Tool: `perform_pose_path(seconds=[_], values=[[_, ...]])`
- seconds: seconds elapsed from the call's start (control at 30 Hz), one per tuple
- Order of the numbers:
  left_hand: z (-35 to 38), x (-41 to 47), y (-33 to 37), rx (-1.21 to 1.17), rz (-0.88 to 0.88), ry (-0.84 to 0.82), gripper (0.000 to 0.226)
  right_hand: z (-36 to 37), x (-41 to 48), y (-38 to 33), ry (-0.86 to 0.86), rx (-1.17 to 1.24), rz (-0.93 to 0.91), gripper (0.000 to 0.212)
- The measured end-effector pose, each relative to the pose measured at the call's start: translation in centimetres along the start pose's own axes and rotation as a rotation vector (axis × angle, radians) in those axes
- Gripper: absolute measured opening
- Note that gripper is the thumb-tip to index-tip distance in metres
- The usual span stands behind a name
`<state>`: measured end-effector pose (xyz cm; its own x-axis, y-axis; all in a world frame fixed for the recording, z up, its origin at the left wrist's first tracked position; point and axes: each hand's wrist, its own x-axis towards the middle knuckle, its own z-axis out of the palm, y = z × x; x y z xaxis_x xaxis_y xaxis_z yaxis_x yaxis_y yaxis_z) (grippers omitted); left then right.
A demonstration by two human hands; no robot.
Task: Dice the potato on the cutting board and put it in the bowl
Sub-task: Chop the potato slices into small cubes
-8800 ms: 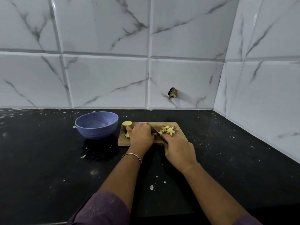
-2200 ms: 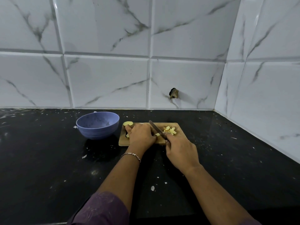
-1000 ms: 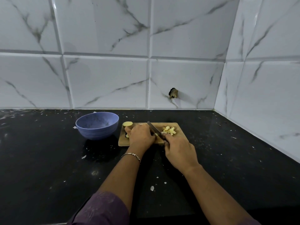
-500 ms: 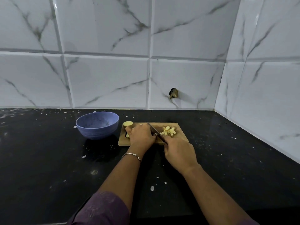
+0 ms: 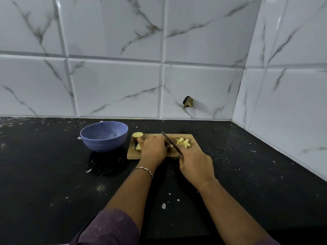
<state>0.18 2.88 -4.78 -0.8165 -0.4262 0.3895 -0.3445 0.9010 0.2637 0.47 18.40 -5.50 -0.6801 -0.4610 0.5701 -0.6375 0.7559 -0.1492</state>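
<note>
best cut in short, even strokes, keeping the knife (image 5: 168, 139) blade just beside tucked-back left fingertips. at frame centre, pinning a potato piece (image 5: 138, 147) to the cutting board (image 5: 132, 154) under the curled left hand (image 5: 153, 149); gripping the knife handle in the closed right hand (image 5: 194, 165). diced potato (image 5: 184, 142) heaped right of the blade, blue bowl (image 5: 104, 144) centre left.

The table (image 5: 53, 174) is black with white specks. The wall tiles (image 5: 115, 89) are white with grey marble veins. The bowl (image 5: 104, 136), at nine o'clock from the brown cutting board (image 5: 133, 155), is lavender blue. The diced potato (image 5: 184, 142) is pale yellow.
</note>
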Motion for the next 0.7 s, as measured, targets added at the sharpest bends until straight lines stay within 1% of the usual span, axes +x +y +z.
perform_pose_path(seconds=[0.1,0.2,0.3,0.43,0.53,0.7], values=[[-0.9,0.3,-0.6,-0.018,-0.003,0.023,0.018,-0.2,0.0,-0.1,0.016,0.035,0.005,0.038],[-2.2,0.3,-1.6,-0.021,-0.062,0.070,0.016,-0.7,-0.1,-0.4,-0.012,0.081,-0.026,0.040],[-3.0,0.1,-2.6,-0.027,-0.118,0.109,0.018,-1.3,-0.3,-0.6,-0.019,0.106,-0.053,0.041],[-3.4,0.0,-2.9,0.029,-0.092,0.034,0.019,-1.0,-0.4,-0.6,-0.064,0.065,-0.071,0.039],[-3.0,-0.1,-2.7,0.097,-0.057,-0.023,0.029,-0.6,-0.2,-0.3,-0.065,0.025,-0.051,0.038],[-2.6,-0.1,-2.4,0.165,-0.011,-0.042,0.033,-0.3,-0.1,-0.2,-0.046,0.034,-0.022,0.038]])
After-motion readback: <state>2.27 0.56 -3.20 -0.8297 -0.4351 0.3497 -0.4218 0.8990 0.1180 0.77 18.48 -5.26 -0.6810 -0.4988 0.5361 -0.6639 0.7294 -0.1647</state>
